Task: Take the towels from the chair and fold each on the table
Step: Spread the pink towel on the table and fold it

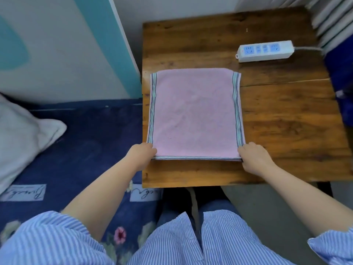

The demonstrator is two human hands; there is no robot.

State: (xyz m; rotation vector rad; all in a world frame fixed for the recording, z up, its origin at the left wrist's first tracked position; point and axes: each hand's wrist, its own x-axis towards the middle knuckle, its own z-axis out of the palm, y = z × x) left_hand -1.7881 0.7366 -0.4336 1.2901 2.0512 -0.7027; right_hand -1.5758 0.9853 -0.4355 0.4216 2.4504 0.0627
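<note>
Dark brown wooden table [277, 115] carries a folded pink terry towel with grey-green striped borders [194, 113] at its left side and a white plastic power strip [265, 51] near the far right.

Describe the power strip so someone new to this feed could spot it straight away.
Start at the wooden table on the right of the view. Beyond the pink towel that both hands hold at its near corners, toward the far right edge, lies the power strip. It is the only white, hard thing there, with blue sockets and a grey cord.
</note>
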